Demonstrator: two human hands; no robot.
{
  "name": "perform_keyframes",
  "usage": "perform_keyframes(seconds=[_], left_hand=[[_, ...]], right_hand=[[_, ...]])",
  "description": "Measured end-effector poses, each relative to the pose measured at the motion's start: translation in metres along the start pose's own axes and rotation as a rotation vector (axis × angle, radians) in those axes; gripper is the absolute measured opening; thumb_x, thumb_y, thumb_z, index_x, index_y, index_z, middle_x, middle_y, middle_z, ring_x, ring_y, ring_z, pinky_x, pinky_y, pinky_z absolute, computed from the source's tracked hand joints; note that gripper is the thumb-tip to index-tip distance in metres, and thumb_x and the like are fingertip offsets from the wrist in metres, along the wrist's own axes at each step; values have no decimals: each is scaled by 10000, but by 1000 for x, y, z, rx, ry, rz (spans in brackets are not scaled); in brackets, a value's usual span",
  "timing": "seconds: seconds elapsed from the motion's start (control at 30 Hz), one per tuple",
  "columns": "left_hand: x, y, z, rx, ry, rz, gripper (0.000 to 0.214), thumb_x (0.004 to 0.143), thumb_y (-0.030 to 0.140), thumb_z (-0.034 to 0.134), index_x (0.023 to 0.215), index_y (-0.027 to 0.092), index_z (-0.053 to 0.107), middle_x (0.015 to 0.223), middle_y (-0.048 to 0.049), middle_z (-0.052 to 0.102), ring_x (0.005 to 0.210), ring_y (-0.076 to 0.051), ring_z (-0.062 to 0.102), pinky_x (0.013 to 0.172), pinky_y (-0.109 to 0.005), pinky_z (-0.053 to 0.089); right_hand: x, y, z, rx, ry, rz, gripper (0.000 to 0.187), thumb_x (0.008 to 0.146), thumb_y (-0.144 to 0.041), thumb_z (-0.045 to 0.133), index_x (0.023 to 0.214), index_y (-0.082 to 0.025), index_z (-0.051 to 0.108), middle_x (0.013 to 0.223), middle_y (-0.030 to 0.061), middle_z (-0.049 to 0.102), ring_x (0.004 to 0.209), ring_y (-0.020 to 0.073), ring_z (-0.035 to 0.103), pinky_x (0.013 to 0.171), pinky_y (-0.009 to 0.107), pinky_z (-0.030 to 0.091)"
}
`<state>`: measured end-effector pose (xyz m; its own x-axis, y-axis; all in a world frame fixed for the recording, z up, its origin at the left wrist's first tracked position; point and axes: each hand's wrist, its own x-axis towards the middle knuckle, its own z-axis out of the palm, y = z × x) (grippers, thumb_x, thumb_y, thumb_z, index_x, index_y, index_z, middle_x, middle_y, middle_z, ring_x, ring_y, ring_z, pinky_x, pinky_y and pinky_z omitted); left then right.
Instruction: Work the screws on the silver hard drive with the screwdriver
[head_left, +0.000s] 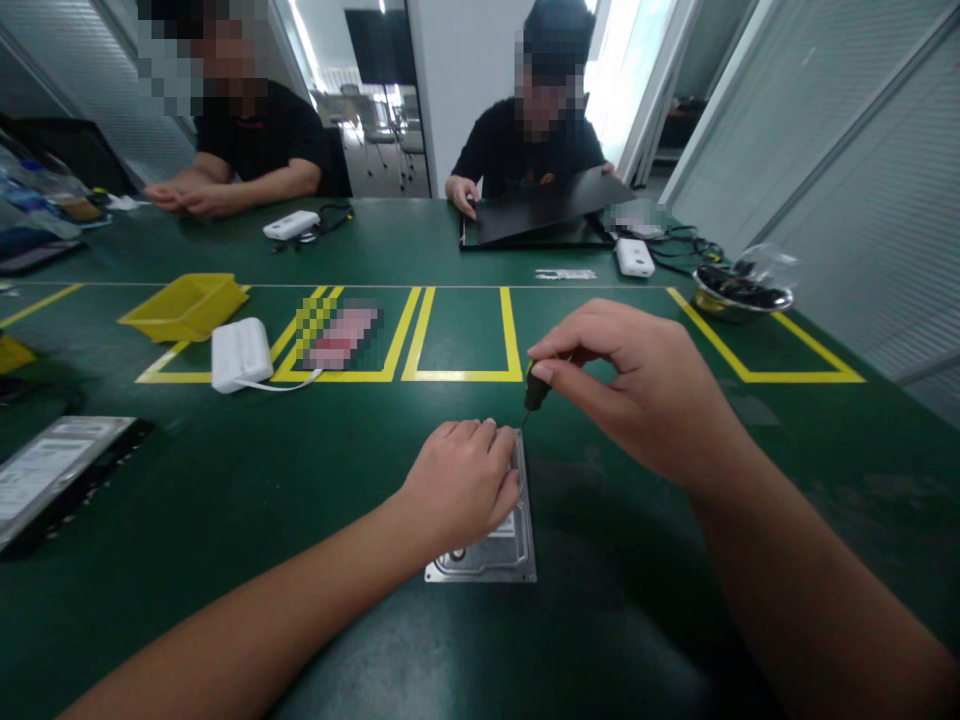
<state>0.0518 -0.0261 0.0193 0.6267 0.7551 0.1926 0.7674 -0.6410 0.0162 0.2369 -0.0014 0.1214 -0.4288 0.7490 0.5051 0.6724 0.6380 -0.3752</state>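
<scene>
A silver hard drive (499, 558) lies flat on the green table in front of me, its lower end uncovered. My left hand (463, 485) presses over its upper part with bent fingers, gripping it and hiding most of its label. Above the drive's far right corner, my right hand (645, 390) pinches a small screwdriver (535, 388) with a dark handle between thumb and fingers. The screwdriver tilts slightly, and its thin tip reaches down to that corner. Whether the tip sits in a screw is too small to tell.
Another hard drive (64, 465) lies at the left. Beyond are a yellow bin (186, 306), a white power bank (241, 354) cabled to a phone (345, 337), and a metal bowl (739, 306) of dark items. Across the table, one person handles a black panel (551, 208); another sits with hands together.
</scene>
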Motion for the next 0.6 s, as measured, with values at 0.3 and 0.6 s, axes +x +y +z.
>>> perform_keyframes(seconds=[0.3,0.6], left_hand=[[0,-1,1,11,-5,-1,316,915,330,476,1131,140,604,1024,-131,666,995,-304,633,846,-461,507],[0,0,1,4,5,4,315,916,328,474,1127,137,609,1028,-135,667,980,-302,634,834,-463,511]], right_hand=[[1,0,0,6,10,-18,71,855,-151,641,833,-186,699,833,7,690,787,141,609,716,270,449],[1,1,0,15,4,-15,77,859,-152,636,843,-199,695,849,5,696,798,148,616,722,278,458]])
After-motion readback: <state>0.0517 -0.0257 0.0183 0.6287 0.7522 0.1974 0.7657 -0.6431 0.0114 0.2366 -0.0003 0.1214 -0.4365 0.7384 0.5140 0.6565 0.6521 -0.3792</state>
